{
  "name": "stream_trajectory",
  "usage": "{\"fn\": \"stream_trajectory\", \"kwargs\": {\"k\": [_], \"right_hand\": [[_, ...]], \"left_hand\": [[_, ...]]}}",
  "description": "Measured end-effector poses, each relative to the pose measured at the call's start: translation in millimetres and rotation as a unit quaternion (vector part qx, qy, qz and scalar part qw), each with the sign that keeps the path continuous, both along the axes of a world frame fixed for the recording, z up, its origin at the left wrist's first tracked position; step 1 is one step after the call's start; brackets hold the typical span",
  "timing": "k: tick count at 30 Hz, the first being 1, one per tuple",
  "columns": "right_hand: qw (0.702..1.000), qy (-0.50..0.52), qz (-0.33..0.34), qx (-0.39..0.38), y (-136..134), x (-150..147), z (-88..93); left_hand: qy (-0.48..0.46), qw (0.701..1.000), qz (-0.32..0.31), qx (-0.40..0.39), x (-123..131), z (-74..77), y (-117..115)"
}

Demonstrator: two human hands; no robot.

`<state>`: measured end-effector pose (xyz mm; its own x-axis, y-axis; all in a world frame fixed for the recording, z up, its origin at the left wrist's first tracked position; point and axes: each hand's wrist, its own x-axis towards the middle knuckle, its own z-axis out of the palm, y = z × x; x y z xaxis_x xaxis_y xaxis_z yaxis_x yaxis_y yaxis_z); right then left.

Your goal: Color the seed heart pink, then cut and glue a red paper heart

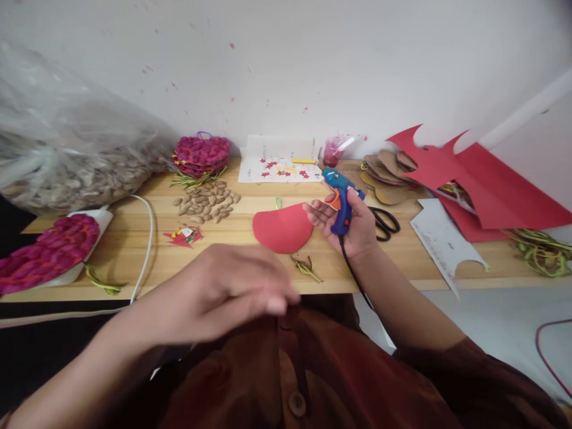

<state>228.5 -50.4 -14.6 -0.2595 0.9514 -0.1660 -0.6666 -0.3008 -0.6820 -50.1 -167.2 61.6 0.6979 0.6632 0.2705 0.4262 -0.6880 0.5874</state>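
Note:
My right hand (360, 229) is wrapped round a blue glue gun (343, 205), palm partly up, above the wooden table (223, 265). A red rounded paper piece (283, 228) with a small green loop lies just left of it. My left hand (241, 286), slightly blurred, hovers palm down over the table's front edge; what its fingers hold, if anything, cannot be made out. A small bundle of green and brown strands (307, 268) lies between the hands. Peanuts (206, 201) are spread behind my left hand, near a red scrap (185, 236) with small cut bits.
A plastic bag of peanuts (75, 161) fills the back left. Pink-purple pieces (203, 155) stand at the wall. Behind lie a white sheet (254, 161) with paper stars and a yellow cutter (304, 161). Red paper (504, 185), brown cutouts (386, 173) and black-handled scissors (388, 223) are right.

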Motion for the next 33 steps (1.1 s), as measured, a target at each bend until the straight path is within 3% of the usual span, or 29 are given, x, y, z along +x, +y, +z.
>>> {"fn": "stream_trajectory", "kwargs": {"k": [2, 4, 7, 10, 19, 28, 33], "right_hand": [[1.0, -0.002, 0.011, 0.007, -1, -3, -0.5], [1.0, -0.006, 0.025, 0.017, -2, -7, -1.3], [0.998, -0.012, 0.056, 0.029, -3, -11, -2.0], [0.996, -0.02, 0.079, 0.028, -4, -15, -2.6], [0.995, -0.047, 0.084, -0.034, -1, -19, -4.7], [0.995, -0.044, 0.066, -0.062, -1, -21, -4.1], [0.995, -0.05, 0.069, -0.057, 0, -21, -6.6]], "left_hand": [[0.012, 0.997, 0.062, 0.044, 18, -18.8, 39], [0.053, 0.991, 0.09, 0.088, 29, -46.7, 65], [0.115, 0.977, 0.119, 0.133, 34, -84.5, 81], [0.174, 0.963, 0.141, 0.151, 33, -100.7, 83], [0.225, 0.959, 0.076, 0.155, 27, -90.6, 80], [0.23, 0.961, -0.002, 0.153, 19, -87.6, 53], [0.239, 0.96, 0.011, 0.143, 19, -86.8, 43]]}}
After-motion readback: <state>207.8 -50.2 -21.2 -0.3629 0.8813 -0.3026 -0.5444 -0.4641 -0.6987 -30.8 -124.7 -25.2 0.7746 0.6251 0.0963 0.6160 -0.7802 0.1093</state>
